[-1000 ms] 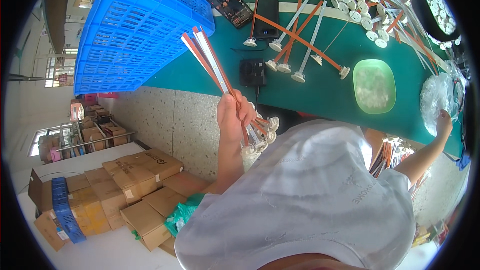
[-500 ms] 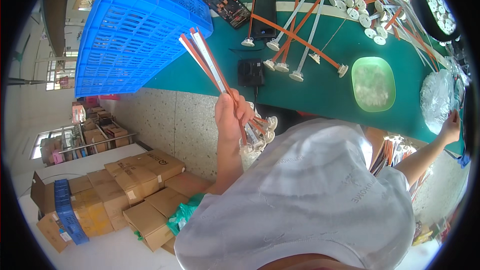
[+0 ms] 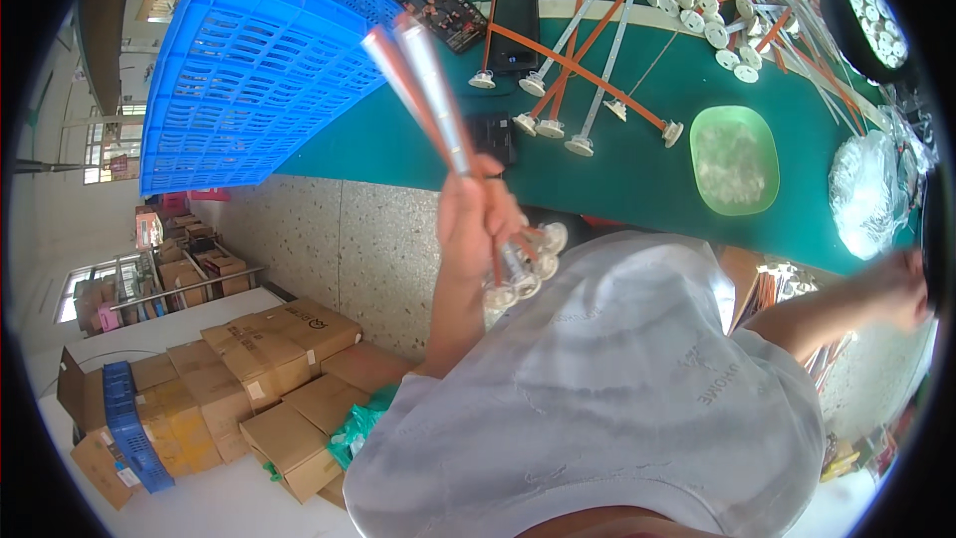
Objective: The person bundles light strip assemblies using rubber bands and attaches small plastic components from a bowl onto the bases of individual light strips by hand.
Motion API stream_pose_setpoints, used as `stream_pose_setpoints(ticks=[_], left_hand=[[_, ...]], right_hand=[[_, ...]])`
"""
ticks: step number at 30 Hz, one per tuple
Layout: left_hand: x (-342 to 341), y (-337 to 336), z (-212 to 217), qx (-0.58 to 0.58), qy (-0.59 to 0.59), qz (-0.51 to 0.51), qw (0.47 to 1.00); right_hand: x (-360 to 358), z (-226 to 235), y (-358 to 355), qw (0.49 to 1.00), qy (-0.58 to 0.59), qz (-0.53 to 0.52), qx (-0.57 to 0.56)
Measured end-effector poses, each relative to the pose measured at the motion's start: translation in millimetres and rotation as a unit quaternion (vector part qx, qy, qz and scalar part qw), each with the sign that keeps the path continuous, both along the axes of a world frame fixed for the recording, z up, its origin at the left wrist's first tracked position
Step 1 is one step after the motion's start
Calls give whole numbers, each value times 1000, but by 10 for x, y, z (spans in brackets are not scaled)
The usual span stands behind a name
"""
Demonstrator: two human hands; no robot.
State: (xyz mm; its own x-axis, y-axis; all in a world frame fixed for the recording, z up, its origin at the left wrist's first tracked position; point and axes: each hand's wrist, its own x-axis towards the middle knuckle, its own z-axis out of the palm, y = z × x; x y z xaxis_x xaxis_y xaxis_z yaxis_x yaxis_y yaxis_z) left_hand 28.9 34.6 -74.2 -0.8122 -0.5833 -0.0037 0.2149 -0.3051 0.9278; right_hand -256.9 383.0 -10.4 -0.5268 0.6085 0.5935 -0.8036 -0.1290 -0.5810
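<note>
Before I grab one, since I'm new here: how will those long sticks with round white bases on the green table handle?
The sticks look thin and straight, so probably light and stiff. Their round bases may make them roll in an arc. The left hand grips a whole bundle.

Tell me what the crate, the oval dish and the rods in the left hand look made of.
Crate: blue moulded plastic, shown by its slotted grid walls. Oval dish: translucent pale green plastic, apparently; contents show faintly through. Rods in the left hand: orange and silvery strips with clear round ends, likely plastic; uncertain.

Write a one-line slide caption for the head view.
Left hand grips a bundle of rods over the green table; right hand reaches toward its far edge.
</note>
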Motion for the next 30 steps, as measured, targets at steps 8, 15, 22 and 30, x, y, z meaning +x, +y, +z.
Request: stream_pose_setpoints(ticks=[8,15,22,30], left_hand=[[-561,436,161,-57,7,-191,980],[-525,377,46,9,3,-221,975],[-537,401,-36,28,-19,-244,969],[-566,371,-92,12,-37,-220,975]], right_hand=[[904,-565,-1888,675,-244,684,-131],[940,-811,-2036,546,-340,764,-56],[973,-698,-1994,760,-160,543,320],[870,-683,-1975,812,55,391,431]])
